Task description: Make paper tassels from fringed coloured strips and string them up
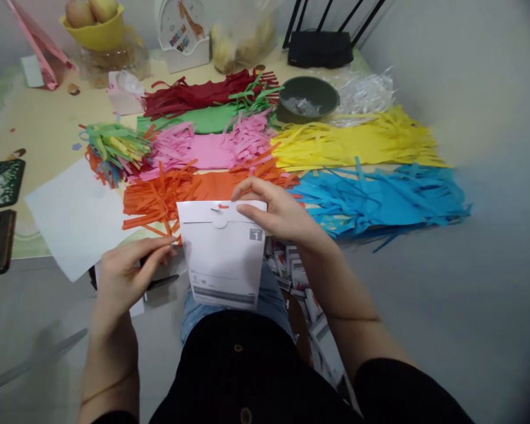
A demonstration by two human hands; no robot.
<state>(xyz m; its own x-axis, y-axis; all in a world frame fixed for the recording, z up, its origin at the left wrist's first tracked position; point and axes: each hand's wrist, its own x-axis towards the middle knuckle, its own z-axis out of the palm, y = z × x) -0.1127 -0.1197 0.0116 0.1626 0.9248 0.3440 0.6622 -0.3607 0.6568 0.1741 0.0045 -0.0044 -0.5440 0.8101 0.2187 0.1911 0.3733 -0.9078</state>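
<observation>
My right hand grips the upper right corner of a white printed paper packet, thumb in front and fingers behind. The packet hangs upright over my lap; a flap and a box with the number 1 show near its top. A small red-orange bit shows at a slot by the upper edge. Left of the packet, my left hand has thumb and forefinger pinched together, close to the tip of an orange strip. What lies between those fingertips is too small to make out. Fringed orange paper lies just beyond the packet.
Fringed pink, green, dark red, yellow and blue paper covers the table. A green bowl, a router and two phones stand or lie around. Several packets are below right.
</observation>
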